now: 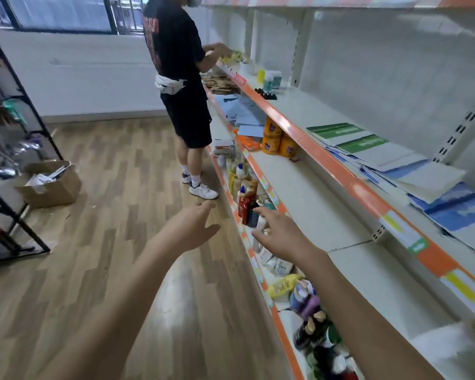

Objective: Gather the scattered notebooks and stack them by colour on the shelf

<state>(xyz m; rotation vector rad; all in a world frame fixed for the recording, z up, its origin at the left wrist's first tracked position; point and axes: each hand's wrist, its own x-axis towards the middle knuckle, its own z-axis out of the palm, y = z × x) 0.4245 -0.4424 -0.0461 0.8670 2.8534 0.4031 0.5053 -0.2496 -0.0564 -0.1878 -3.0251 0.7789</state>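
A person is reaching both bare arms out along a shop aisle, the left hand (195,229) and right hand (279,237) both released, fingers (261,212) spread and grasping nothing, seemingly on the way to collect more stock. The notebooks are lying on the upper orange-edged shelf (337,165) to the right: green-covered notebooks (348,137) fanned loosely at the far end, blue-covered notebooks (455,207) overlapping nearer, not yet squared into colour piles. More blue notebooks (244,113) are scattered on the shelf below, beside orange tubs (274,138), where a second person (178,78) is standing, handling goods.
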